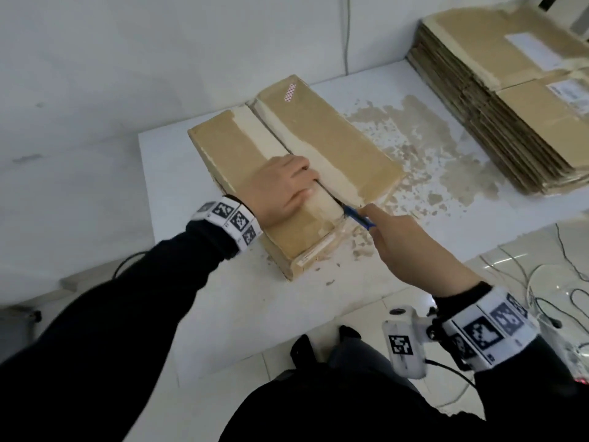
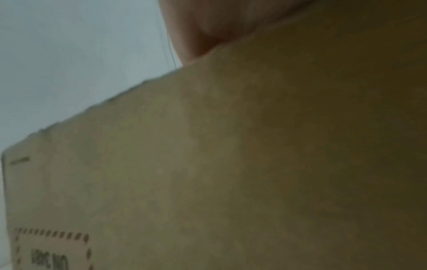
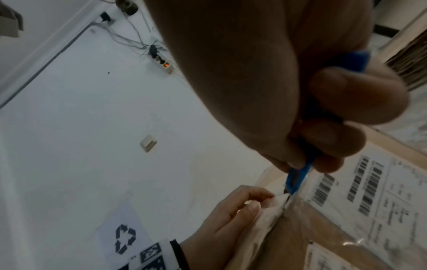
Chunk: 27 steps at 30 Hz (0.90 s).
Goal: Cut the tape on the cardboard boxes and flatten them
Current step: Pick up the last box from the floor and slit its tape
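A long brown cardboard box [image 1: 334,138] lies on the white table [image 1: 248,314], with pale tape along its middle seam. My left hand [image 1: 287,186] rests on the near half of the top, and its fingers curl over the left flap's edge into the seam. The left wrist view shows mostly the box side [image 2: 231,164]. My right hand [image 1: 401,247] grips a blue utility knife [image 1: 358,216]. In the right wrist view the knife [image 3: 298,179] has its tip at the seam on the box's near end, close to my left hand [image 3: 231,219]. A barcode label [image 3: 369,191] is stuck on that end.
A tall stack of flattened boxes [image 1: 510,100] fills the table's back right. Torn paper scraps and residue [image 1: 430,148] cover the table between the stack and the box. Cables [image 1: 557,282] lie on the tiled floor at the right, and a power strip [image 3: 165,64] lies farther off.
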Available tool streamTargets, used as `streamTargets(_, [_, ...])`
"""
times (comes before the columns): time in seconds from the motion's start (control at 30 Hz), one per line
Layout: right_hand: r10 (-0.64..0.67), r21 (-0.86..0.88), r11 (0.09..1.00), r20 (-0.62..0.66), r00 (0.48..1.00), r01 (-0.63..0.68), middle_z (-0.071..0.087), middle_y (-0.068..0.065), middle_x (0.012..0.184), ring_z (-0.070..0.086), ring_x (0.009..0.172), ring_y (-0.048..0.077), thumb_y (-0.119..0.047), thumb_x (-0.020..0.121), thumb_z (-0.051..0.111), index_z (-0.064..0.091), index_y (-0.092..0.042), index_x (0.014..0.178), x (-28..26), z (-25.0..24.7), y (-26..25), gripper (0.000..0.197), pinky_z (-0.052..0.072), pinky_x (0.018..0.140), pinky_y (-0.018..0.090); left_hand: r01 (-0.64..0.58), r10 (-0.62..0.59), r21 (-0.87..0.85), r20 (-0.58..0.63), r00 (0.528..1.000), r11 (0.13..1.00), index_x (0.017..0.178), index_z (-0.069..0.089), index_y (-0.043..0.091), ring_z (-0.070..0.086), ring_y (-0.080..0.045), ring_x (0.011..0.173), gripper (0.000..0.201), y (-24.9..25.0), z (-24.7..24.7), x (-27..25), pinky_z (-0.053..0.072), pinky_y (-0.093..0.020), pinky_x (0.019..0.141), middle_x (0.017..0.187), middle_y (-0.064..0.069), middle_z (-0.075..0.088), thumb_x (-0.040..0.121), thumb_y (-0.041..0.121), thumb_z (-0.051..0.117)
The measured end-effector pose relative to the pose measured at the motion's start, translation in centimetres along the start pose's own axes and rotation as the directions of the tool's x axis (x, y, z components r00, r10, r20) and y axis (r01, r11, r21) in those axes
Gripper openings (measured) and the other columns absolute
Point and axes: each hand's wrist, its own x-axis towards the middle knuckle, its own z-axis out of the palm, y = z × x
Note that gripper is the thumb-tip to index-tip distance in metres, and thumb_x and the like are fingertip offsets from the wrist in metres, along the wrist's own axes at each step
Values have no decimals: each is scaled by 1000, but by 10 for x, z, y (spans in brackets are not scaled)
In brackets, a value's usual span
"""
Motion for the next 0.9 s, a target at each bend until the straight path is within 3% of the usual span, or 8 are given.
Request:
streamTargets(0.13, [6,214,977,11,1000,-9,60,22,76,51,60,39,-10,100,33,46,-17,125,1,0,7,29,37,52,39,-42,42,-29,20,999,999,118,57,7,51,-27,103,44,-6,0,4,40,-39,93,115,-11,55,93,34,33])
streamTargets(0.2, [20,262,965,30,999,-27,62,24,83,54,69,44,-11,100,33,46,-19,126,1,1,9,30,38,54,37,-39,39,-34,-5,999,999,108,59,7,50,-28,99,43,-2,-1,9,40,-41,90,107,-11,55,90,36,34])
streamTargets(0.33, [63,482,870,94,994,-101,55,7,70,38,48,13,-14,101,35,51,-24,124,-1,-4,14,30,31,42,22,-20,21,12,-131,991,1000,95,52,12,45,-24,96,33,0,2,10,28,-37,97,97,-4,52,93,39,34])
streamTargets(0.43, [-19,638,753,268,963,-163,45,3,65,27,44,9,-16,102,37,56,-28,120,-13,-5,24,29,23,41,23,6,-5,0,-226,974,1000,95,51,12,44,-24,97,33,-2,1,-1,25,-38,100,98,-4,50,95,39,33])
streamTargets(0.5, [-42,664,730,281,959,-163,46,2,63,27,44,10,-17,101,39,57,-31,119,-20,-2,28,29,23,42,23,9,-9,-3,-257,966,1000,96,52,11,44,-24,97,35,-1,-1,-3,24,-39,100,98,-5,49,95,39,32])
streamTargets(0.67, [-3,445,895,-89,996,42,63,-5,72,49,52,18,-16,98,47,57,-39,118,-18,-6,39,32,38,48,21,-6,20,65,-216,976,998,95,58,13,50,-24,95,38,-3,1,9,22,-45,104,95,-4,53,95,41,32])
streamTargets(0.77, [-82,304,944,-154,985,126,62,-5,79,51,56,10,-15,95,52,60,-34,121,-13,-5,39,33,39,53,15,-39,71,224,-139,988,974,86,64,11,53,-25,85,42,-3,-6,18,23,-46,104,83,-4,56,96,38,33])
streamTargets(0.9, [-149,236,952,-191,970,193,54,-13,75,49,62,-10,-7,93,54,61,-24,123,-7,-1,39,35,37,56,9,158,-192,305,84,978,939,89,71,16,52,-22,100,53,18,-21,30,5,-49,114,91,1,57,99,41,25])
